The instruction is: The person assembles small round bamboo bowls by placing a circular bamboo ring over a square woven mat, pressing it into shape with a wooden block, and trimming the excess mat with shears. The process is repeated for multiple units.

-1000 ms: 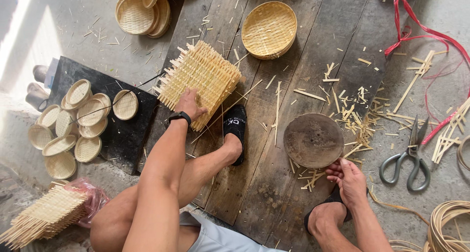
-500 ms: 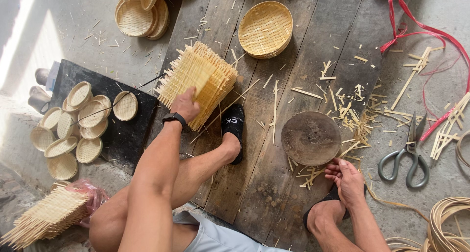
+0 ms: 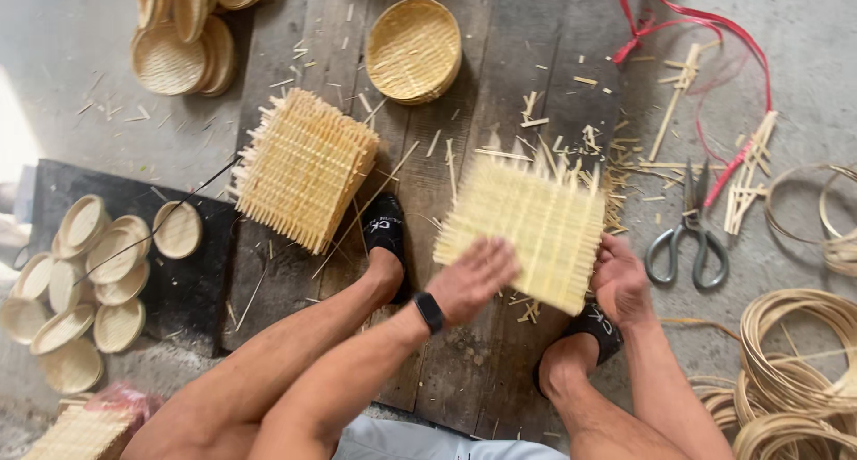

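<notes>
head view, frame centre: left hand (image 3: 473,281) fingers together, flat on woven bamboo mat (image 3: 527,228); right hand (image 3: 620,281) fingers curled, gripping its right edge.

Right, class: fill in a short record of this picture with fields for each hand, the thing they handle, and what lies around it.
left hand: blurred, palm down on the woven mat
right hand: grips the mat's right edge
woven mat: square, pale, loose strip ends sticking out at the edges
mat stack: left of the mat, on the boards
basket: round, beyond the mat
scissors: right of the mat, on the floor
coils: by the right leg
</notes>
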`<action>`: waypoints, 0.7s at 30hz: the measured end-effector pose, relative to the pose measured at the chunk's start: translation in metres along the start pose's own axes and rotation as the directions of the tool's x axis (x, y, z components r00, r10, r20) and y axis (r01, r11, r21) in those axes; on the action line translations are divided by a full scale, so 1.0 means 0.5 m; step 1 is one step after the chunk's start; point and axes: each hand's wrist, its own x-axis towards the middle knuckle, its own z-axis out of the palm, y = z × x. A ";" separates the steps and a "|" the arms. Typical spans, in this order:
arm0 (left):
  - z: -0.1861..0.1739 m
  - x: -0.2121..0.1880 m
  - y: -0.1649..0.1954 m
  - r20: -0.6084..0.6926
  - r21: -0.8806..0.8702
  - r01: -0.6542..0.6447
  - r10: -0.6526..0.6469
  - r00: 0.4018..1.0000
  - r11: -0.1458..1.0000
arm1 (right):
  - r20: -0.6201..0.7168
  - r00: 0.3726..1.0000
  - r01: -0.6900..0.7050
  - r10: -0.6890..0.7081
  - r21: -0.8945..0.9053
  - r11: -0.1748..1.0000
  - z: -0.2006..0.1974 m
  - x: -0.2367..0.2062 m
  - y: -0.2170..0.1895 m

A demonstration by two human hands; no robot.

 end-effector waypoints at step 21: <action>0.201 0.037 -0.203 0.446 -0.797 0.591 -0.783 0.433 -0.127 | -0.195 0.956 0.063 -0.219 -0.592 0.803 0.009 0.070 0.039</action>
